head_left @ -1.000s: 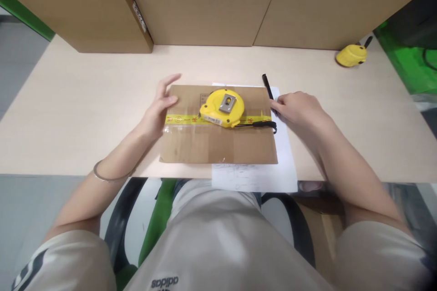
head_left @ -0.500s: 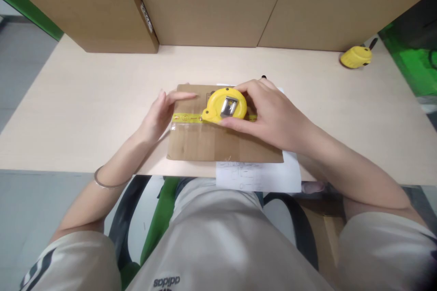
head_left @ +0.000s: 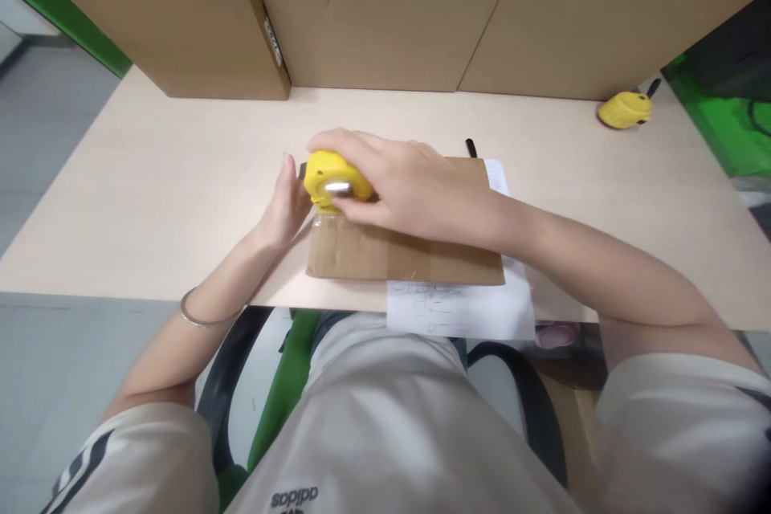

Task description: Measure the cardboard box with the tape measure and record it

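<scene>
My right hand [head_left: 401,185] is wrapped round a yellow tape measure [head_left: 331,179] and holds it over the left end of a flat piece of cardboard [head_left: 403,253]. My left hand [head_left: 286,205] rests at the cardboard's left edge, right beside the tape measure, fingers pointing up and touching its side. A white sheet of paper [head_left: 463,309] lies under the cardboard and sticks out at the front right. The tip of a black pen [head_left: 471,148] shows behind my right wrist.
A second yellow tape measure [head_left: 625,109] lies at the table's far right. A cardboard box [head_left: 181,32] stands at the back left, and large cardboard panels [head_left: 422,8] line the back. The table's front edge runs just below the cardboard.
My right hand left the pen, took hold of the tape measure on the cardboard's middle and carried it left to the cardboard's left edge. My left hand stayed at that edge.
</scene>
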Motion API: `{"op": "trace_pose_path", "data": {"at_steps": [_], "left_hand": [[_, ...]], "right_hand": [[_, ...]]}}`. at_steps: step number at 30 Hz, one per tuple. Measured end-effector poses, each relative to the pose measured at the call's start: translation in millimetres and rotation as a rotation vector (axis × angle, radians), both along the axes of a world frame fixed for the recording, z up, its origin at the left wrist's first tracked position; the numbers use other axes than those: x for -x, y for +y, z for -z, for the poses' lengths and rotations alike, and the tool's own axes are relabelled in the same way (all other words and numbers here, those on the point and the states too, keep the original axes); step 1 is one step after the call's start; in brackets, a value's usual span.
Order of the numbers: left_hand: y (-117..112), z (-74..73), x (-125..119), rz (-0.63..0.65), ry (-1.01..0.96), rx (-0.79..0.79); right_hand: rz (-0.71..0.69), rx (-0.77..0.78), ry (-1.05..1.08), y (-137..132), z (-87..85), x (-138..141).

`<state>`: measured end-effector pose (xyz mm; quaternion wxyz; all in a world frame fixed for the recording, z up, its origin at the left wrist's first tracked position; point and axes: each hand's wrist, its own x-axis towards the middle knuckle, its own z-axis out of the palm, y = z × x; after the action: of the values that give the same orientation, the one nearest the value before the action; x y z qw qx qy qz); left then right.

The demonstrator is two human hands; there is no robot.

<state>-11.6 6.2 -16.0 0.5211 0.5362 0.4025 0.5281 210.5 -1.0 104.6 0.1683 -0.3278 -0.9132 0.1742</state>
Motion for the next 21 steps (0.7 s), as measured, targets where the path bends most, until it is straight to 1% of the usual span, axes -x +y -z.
{"op": "trace_pose_path", "data": {"at_steps": [2,4,7,11,13,15,17,19,21], "left_hand": [[2.3,-2.2,4.4,0.083,0.098,-0.012],[4.3,-5.0,8.3,0.12,0.202,-0.031],[5.6,-8.4,11.4,0.132,0.269,-0.037],[6.0,-9.6,11.9,0.125,0.257,-0.019],[6.2,-9.1,12.3,0.124,0.258,-0.015],[6.4,-8.4,13.0,0.129,0.264,-0.024],[6.4,-7.8,13.6,0.134,0.268,-0.038],[6.7,-7.3,14.4,0.134,0.264,-0.039],[7.3,-6.9,16.0,0.133,0.262,-0.032]], "right_hand": [[0.048,-0.03,0.001,-1.4,5.6,-10.8],[0.086,-0.041,0.035,-3.2,10.3,-31.6],[0.183,-0.024,0.139,-9.0,14.1,-78.9],[0.369,0.002,0.283,-21.8,18.8,-148.6],[0.431,0.007,0.327,-27.4,24.9,-172.8],[0.469,0.021,0.343,-31.3,32.3,-185.6],[0.468,0.038,0.364,-34.0,37.0,-188.9],[0.475,0.041,0.363,-35.7,35.2,-186.4],[0.477,0.033,0.357,-35.6,26.6,-180.2]]}}
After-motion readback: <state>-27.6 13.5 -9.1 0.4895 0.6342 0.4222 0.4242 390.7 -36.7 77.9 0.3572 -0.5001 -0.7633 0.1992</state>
